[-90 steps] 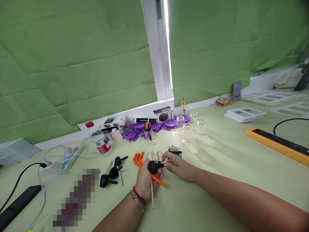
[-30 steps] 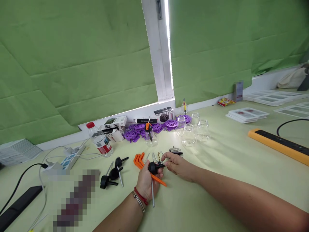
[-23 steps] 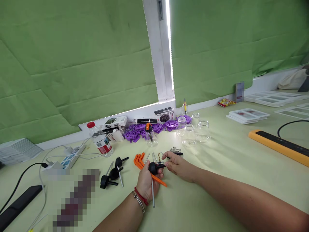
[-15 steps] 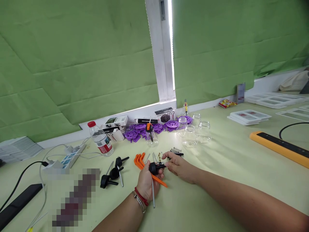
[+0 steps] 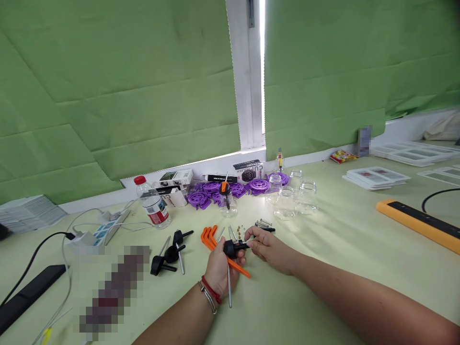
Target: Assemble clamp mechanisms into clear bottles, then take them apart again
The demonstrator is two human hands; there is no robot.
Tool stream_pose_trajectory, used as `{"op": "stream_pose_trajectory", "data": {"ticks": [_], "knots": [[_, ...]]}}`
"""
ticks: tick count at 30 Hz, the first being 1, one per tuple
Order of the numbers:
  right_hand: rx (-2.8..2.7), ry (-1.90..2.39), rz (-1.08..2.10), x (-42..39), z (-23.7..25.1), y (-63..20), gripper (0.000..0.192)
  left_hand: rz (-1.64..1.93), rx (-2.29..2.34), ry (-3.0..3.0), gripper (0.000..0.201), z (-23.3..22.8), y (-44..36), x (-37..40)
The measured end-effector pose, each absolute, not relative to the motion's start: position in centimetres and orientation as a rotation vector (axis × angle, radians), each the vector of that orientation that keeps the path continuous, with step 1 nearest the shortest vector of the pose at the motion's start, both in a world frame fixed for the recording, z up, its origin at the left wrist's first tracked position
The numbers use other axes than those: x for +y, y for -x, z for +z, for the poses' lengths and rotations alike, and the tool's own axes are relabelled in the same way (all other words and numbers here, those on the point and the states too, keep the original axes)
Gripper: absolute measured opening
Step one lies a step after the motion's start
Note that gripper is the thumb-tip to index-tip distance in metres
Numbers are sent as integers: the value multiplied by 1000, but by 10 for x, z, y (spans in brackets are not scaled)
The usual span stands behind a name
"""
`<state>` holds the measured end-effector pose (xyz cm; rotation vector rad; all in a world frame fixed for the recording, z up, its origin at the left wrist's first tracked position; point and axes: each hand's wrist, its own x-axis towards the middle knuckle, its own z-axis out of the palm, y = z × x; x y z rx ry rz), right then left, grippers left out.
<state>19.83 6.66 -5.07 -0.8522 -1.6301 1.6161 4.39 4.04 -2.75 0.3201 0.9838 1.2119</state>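
My left hand point(image 5: 220, 268) grips a black pump head point(image 5: 230, 248) with a thin metal tube point(image 5: 229, 287) hanging below the fist and an orange lever point(image 5: 238, 267) sticking out to the right. My right hand point(image 5: 268, 244) pinches the black nozzle end point(image 5: 243, 246) of that pump head. Both hands hover just above the pale table point(image 5: 323, 249). More orange levers point(image 5: 207, 236), small brass bits point(image 5: 240, 228) and springs point(image 5: 262, 223) lie just beyond the hands.
Other black pump heads point(image 5: 168, 254) lie to the left. Behind stand clear glass jars point(image 5: 294, 196), purple discs point(image 5: 215, 191), small boxes point(image 5: 172, 184) and a water bottle point(image 5: 153, 203). An orange power strip point(image 5: 417, 223) lies right; cables and a white power strip point(image 5: 108, 227) lie left.
The view has drifted so everything sits slightly further right. Both hands keep the same hold on the pump head, with only small finger movement at the nozzle.
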Motion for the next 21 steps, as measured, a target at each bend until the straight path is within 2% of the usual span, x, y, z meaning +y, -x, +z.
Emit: {"op": "stream_pose_trajectory", "data": {"ticks": [5, 21], "knots": [[-1601, 886, 1647, 65, -48, -198, 32, 1204, 986, -324, 35, -26, -45, 38], [-1594, 889, 1664, 65, -49, -197, 33, 1229, 962, -332, 33, -29, -44, 38]]}}
